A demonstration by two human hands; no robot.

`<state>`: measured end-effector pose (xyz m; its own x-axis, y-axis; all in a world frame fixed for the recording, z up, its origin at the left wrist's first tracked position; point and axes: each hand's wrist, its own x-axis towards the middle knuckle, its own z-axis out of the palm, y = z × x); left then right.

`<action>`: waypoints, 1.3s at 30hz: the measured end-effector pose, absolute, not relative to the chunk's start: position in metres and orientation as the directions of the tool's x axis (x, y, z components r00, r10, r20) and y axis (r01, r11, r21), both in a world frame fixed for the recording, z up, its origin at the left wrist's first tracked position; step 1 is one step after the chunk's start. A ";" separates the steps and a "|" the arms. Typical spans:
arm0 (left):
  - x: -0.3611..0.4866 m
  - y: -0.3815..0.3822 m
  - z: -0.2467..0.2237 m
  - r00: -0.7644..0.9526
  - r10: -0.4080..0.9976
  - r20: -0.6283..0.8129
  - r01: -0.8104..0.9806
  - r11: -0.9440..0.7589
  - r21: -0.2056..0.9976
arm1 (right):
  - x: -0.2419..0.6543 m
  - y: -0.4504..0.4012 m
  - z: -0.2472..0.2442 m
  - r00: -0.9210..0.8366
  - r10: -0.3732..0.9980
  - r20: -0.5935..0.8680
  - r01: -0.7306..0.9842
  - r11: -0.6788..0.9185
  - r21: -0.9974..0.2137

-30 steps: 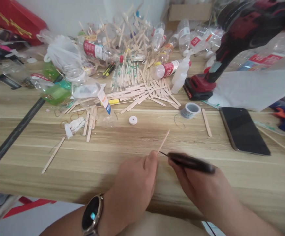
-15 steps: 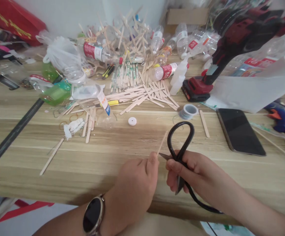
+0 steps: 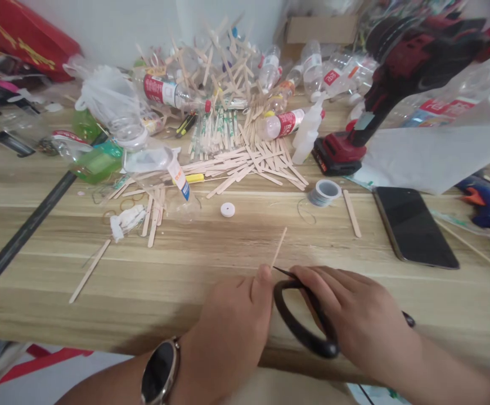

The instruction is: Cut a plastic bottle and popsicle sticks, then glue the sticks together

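Note:
My left hand (image 3: 238, 320) is closed round a thin wooden stick (image 3: 279, 246), whose upper part sticks out past the thumb; the fist hides the rest. In my right hand (image 3: 358, 315) is a pair of black-handled scissors (image 3: 306, 337), gripped near the blades. One dark blade tip points left and comes close to the stick beside my left thumb; whether it touches I cannot tell. The handle loop hangs down toward the table's front edge. Beyond my hands lie a small white disc (image 3: 228, 210) and a spool of thread (image 3: 324, 193).
A phone (image 3: 416, 226) and a blue glue gun (image 3: 487, 199) lie to the right. Behind them stands a red and black power drill (image 3: 417, 73). Flat craft sticks (image 3: 253, 163) are heaped mid-table, with plastic bottles (image 3: 284, 124) around. Another craft stick (image 3: 89, 271) lies left.
My right hand has turned over, palm down, swinging the scissors' handle loop from pointing up to pointing down. The left hand and its stick have stayed nearly still.

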<state>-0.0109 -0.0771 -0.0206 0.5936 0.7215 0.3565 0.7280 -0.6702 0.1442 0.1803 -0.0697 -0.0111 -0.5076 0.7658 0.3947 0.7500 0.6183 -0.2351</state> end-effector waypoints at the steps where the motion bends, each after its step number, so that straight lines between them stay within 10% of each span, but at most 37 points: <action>1: -0.010 -0.077 -0.021 0.591 0.726 0.351 0.732 -0.666 0.145 | 0.181 -0.070 -0.012 -0.507 0.750 0.424 0.753 0.625 -0.206; 6: -0.009 -0.078 -0.026 0.613 0.690 0.385 0.718 -0.690 0.093 | 0.179 -0.067 -0.010 -0.463 0.856 -0.230 0.567 0.087 -0.819; 12: -0.009 -0.077 -0.024 0.579 0.733 0.358 0.747 -0.652 0.127 | 0.180 -0.069 -0.012 -0.406 0.870 0.281 0.744 0.493 -0.451; 17: -0.010 -0.077 -0.026 0.604 0.676 0.423 0.732 -0.680 0.042 | 0.173 -0.065 -0.005 -0.497 0.810 -0.312 0.522 -0.008 -0.853; 23: -0.011 -0.077 -0.026 0.561 0.759 0.331 0.769 -0.626 0.132 | 0.177 -0.069 -0.017 -0.387 0.875 0.292 0.748 0.483 -0.455; 28: -0.013 -0.077 -0.028 0.581 0.711 0.396 0.757 -0.651 0.058 | 0.169 -0.064 -0.009 -0.471 0.848 -0.244 0.524 0.047 -0.851; 34: -0.015 -0.077 -0.026 0.580 0.741 0.338 0.753 -0.646 0.124 | 0.174 -0.065 -0.017 -0.376 0.895 0.241 0.737 0.447 -0.507; 39: -0.015 -0.076 -0.030 0.588 0.721 0.367 0.755 -0.651 0.071 | 0.170 -0.063 -0.015 -0.481 0.832 -0.278 0.524 0.017 -0.852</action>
<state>-0.0154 -0.0764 -0.0296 0.5875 0.7213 0.3669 0.7554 -0.6514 0.0709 0.1702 -0.0627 -0.0148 -0.4805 0.8316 -0.2784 0.5236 0.0174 -0.8518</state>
